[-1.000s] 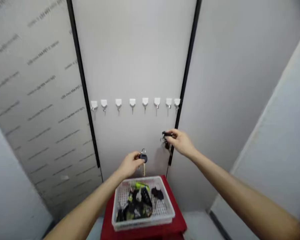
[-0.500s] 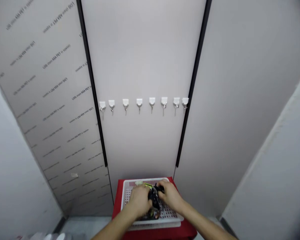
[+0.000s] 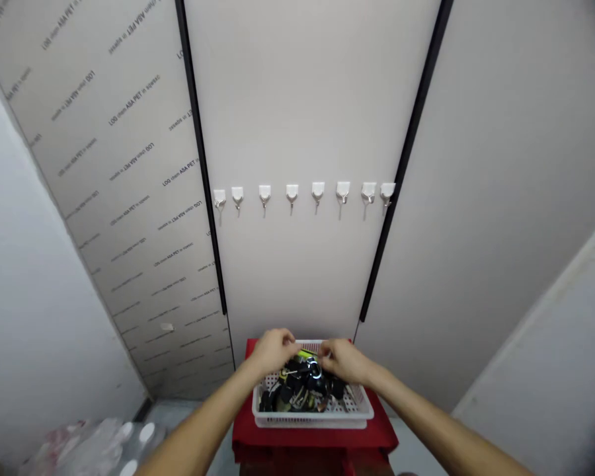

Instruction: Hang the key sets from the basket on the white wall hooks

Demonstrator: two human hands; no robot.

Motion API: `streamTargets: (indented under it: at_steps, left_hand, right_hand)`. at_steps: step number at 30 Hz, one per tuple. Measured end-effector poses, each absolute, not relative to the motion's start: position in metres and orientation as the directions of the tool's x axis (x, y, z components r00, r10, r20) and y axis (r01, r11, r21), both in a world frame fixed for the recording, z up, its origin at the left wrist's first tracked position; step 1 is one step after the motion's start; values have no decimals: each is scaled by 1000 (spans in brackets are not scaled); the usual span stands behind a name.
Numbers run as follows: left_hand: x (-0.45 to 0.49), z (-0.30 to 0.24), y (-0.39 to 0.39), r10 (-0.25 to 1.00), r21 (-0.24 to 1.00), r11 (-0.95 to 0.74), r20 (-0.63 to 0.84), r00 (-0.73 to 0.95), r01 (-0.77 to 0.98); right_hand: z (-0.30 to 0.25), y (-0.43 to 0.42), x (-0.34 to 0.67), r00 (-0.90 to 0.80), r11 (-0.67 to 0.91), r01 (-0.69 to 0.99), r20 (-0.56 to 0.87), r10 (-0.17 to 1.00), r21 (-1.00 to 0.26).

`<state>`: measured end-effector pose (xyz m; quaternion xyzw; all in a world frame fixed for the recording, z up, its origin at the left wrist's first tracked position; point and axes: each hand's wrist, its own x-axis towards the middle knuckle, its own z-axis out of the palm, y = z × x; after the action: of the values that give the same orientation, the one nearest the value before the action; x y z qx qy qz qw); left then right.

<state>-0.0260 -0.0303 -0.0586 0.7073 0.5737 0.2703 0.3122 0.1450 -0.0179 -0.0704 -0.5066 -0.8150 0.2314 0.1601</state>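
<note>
A white plastic basket (image 3: 359, 411) stands on a red stool (image 3: 312, 439) against the wall. It holds a pile of black keys and fobs (image 3: 297, 390), one with a yellow-green tag. My left hand (image 3: 272, 350) hovers over the basket's far left rim with its fingers curled; what they pinch is hidden. My right hand (image 3: 344, 361) is over the far right part of the pile, fingers closed beside a metal key ring (image 3: 316, 368). A row of several white wall hooks (image 3: 317, 190) above hangs empty.
Grey wall panels with black seams rise straight ahead. The left panel carries printed protective film. A crumpled clear plastic bag (image 3: 94, 446) lies on the floor at the lower left. A pale slanted panel closes off the right side.
Both hands came down from the wall with keys to the basket. The view has tilted, so the hooks and basket sit further right.
</note>
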Motion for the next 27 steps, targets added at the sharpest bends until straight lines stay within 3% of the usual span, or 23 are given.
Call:
streamTargets:
  at_steps: [2, 5, 7, 9, 14, 27]
  left_hand:
    - [-32, -34, -22, 985, 929, -66, 2, 171, 364]
    - [-35, 10, -16, 979, 998, 36, -24, 204, -52]
    - [-37, 36, -16, 958, 972, 30, 39, 284, -234]
    - [-38, 54, -17, 928, 945, 20, 104, 358, -326]
    - [-40, 61, -19, 890, 936, 23, 141, 434, -350]
    - [-40, 31, -13, 921, 972, 50, 45, 387, -231]
  right_hand:
    - [-41, -10, 132, -379, 335, 647, 93, 921, -685]
    - [7, -1, 109, -330, 222, 204, 147, 933, -953]
    - [34, 1, 95, -401, 108, -68, 126, 907, -992]
    - [52, 1, 85, -498, 10, -198, 110, 860, -980]
    - [59, -2, 74, -573, -63, -254, 98, 814, -965]
    - [33, 0, 73, -536, -86, -122, -7, 844, -989]
